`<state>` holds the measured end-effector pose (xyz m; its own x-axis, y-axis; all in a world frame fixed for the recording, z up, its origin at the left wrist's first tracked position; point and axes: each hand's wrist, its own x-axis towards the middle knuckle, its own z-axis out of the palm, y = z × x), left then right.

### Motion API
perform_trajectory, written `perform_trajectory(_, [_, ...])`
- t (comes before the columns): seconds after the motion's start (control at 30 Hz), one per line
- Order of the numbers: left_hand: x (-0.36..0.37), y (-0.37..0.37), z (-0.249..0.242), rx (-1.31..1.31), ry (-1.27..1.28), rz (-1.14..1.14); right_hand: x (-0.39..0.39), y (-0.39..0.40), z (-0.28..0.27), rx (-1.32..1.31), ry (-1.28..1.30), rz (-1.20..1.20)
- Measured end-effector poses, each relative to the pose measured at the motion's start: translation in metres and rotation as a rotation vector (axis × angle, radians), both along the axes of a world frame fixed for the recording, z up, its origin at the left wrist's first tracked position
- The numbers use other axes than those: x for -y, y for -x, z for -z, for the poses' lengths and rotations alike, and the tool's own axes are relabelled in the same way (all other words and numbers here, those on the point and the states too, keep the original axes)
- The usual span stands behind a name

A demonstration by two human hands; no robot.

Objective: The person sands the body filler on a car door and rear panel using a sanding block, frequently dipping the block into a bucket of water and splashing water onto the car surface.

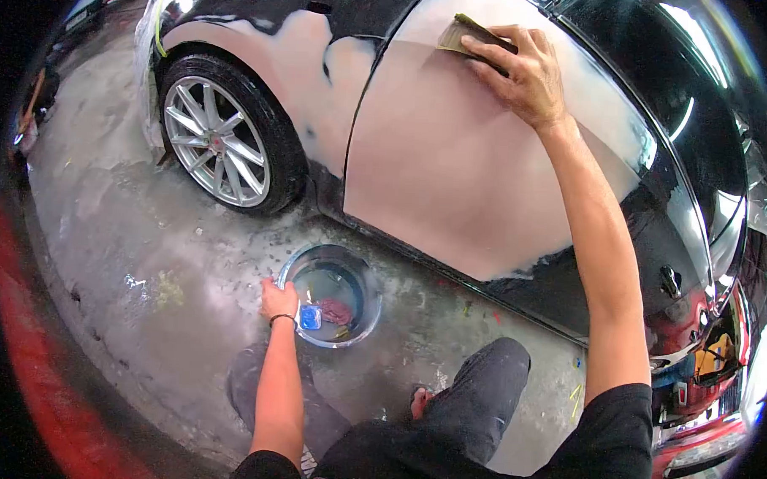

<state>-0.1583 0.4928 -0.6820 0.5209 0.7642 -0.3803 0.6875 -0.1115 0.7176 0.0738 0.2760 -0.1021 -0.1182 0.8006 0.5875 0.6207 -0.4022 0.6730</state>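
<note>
My right hand [524, 74] is closed on a dark block with a yellowish sheet under it [458, 35], held against the upper part of the car door [454, 166]. The door is covered in dull pinkish filler with a paler area along its top. Lower left, my left hand [280, 300] grips the rim of a round bucket [375, 281]. Cloudy water fills part of the bucket. A blue block [311, 316] sits at its near left side, close to my fingers, and a reddish cloth [337, 312] lies inside.
The car's front wheel [218, 141] with silver spokes is left of the door. Pinkish patches also cover the fender [296, 76]. My knee [502, 362] is bent near the car's sill. Wet concrete floor [147, 231] surrounds the bucket.
</note>
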Motion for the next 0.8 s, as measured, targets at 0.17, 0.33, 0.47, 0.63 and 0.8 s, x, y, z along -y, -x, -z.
perform_trajectory(0.17, [-0.002, 0.003, -0.003, -0.001, -0.028, -0.013, -0.056, -0.031, -0.029, 0.01, -0.079, -0.046])
perform_trajectory(0.33, [-0.007, 0.003, 0.012, 0.02, -0.049, -0.023, -0.019, 0.004, -0.017, 0.088, -0.211, 0.209])
perform_trajectory(0.47, [-0.001, -0.001, 0.003, -0.03, -0.063, -0.006, 0.138, 0.014, 0.006, 0.271, -0.572, 0.415])
perform_trajectory(0.63, [0.001, -0.004, 0.016, 0.013, -0.131, -0.003, 0.075, 0.008, 0.029, 0.212, -0.815, 0.544])
perform_trajectory(0.8, [-0.009, -0.005, 0.022, -0.03, -0.125, -0.002, -0.099, 0.001, 0.059, 0.14, -0.6, 0.364])
